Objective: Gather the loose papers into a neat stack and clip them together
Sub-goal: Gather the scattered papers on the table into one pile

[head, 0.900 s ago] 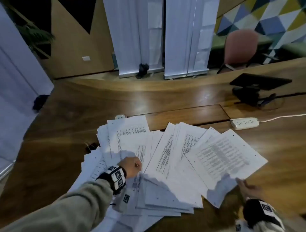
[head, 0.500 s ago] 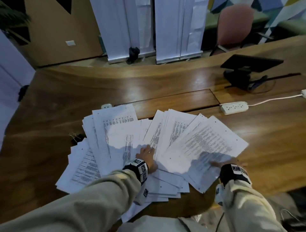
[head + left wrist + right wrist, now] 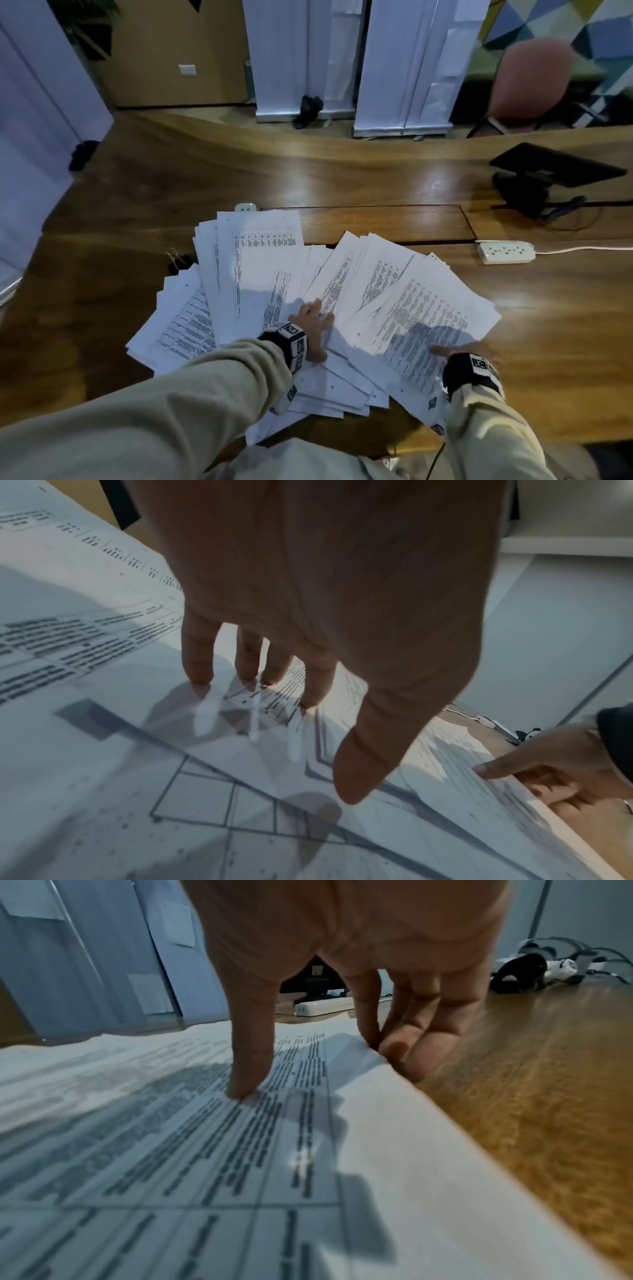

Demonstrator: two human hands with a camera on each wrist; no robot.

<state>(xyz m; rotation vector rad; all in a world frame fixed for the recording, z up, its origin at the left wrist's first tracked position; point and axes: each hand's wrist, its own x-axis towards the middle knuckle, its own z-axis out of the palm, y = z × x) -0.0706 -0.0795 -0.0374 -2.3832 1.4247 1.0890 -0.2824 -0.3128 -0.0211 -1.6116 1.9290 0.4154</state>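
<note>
Many printed white papers [image 3: 260,274] lie fanned out over the wooden table [image 3: 342,178]. My left hand [image 3: 313,325] rests in the middle of the fan, its straight fingers [image 3: 197,669] pressing down on the sheets [image 3: 85,723]. My right hand [image 3: 459,351] is at the near right edge of the right-hand bundle [image 3: 428,318]. Its thumb [image 3: 246,1069] presses on top of the printed sheet [image 3: 171,1150], and its curled fingers [image 3: 411,1042] tuck in at the sheet's edge. A black binder clip [image 3: 176,262] with silver handles lies on the table just left of the papers.
A white power strip [image 3: 507,251] with its cable lies to the right of the papers, and a dark screen on a stand [image 3: 555,168] is behind it. A small white socket [image 3: 245,207] sits beyond the papers. The lowest sheets hang over the table's near edge [image 3: 548,435].
My left hand has shifted right to the middle of the fan. My right hand has come up onto the right bundle, which has slid left toward the other sheets.
</note>
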